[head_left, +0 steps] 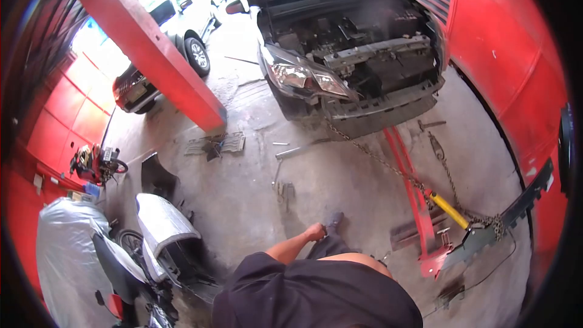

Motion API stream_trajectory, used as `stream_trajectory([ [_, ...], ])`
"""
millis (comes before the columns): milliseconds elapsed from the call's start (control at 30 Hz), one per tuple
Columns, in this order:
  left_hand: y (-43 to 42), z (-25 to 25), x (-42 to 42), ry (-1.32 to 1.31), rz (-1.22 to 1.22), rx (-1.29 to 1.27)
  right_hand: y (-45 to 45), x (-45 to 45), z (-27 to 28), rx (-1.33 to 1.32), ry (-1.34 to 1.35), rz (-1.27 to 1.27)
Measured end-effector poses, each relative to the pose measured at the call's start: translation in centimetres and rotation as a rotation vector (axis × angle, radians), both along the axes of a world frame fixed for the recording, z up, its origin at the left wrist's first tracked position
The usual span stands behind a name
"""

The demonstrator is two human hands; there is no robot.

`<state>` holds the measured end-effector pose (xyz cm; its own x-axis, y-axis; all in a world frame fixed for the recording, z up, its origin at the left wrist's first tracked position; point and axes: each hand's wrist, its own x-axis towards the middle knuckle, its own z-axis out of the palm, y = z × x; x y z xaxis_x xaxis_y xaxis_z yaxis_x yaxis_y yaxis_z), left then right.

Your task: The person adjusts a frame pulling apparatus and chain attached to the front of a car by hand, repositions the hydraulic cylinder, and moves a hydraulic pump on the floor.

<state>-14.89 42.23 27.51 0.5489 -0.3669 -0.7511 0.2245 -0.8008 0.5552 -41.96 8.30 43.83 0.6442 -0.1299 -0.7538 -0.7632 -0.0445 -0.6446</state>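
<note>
My left hand (314, 232) hangs in front of my dark trouser leg, fingers curled closed, with nothing seen sticking out of it. It is beside my lower leg and shoe (334, 221), touching no tool that I can see. A strip of bare skin shows along the right of my dark shirt (316, 294), but my right hand is out of sight. Ahead stands a dark car (297, 79), its hood raised and front bumper cover off. A chain (370, 150) runs from its front end to a red pulling frame (419, 218) with a yellow hydraulic ram (449, 209).
A red pillar (152, 54) rises at the left. Motorcycle (100, 164), silver-covered vehicle (67, 255) and silver body panel (161, 222) line the left side. A grille piece (215, 144), metal bar (300, 147) and hammer (431, 125) lie on the floor.
</note>
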Motion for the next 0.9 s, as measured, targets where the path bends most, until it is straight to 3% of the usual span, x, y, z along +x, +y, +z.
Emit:
stream_trajectory([
  [133,0.1,-1.0,0.0,0.0,0.004,0.011,1.7,2.4,7.4,0.056,-0.004,-0.031],
  [267,0.0,0.2,0.0,0.035,0.027,0.013,1.5,2.6,8.0,-0.236,-0.008,0.166],
  [433,-0.4,-1.3,0.3,0.035,0.023,0.034,1.2,2.5,7.6,-0.174,-0.004,0.165],
  [633,-1.0,0.4,0.2,0.01,0.014,0.058,1.7,1.9,7.6,-0.032,-0.021,-0.028],
  [767,-1.4,2.4,0.4,0.01,-0.039,0.041,2.6,0.4,7.9,0.154,-0.07,-0.304],
  [833,-0.9,-0.6,0.7,-0.089,-0.194,-0.008,3.0,-0.3,8.5,0.255,-0.094,-0.459],
  [900,-0.5,-2.9,0.6,-0.038,-0.137,-0.099,3.1,-1.0,8.9,0.341,-0.09,-0.578],
])
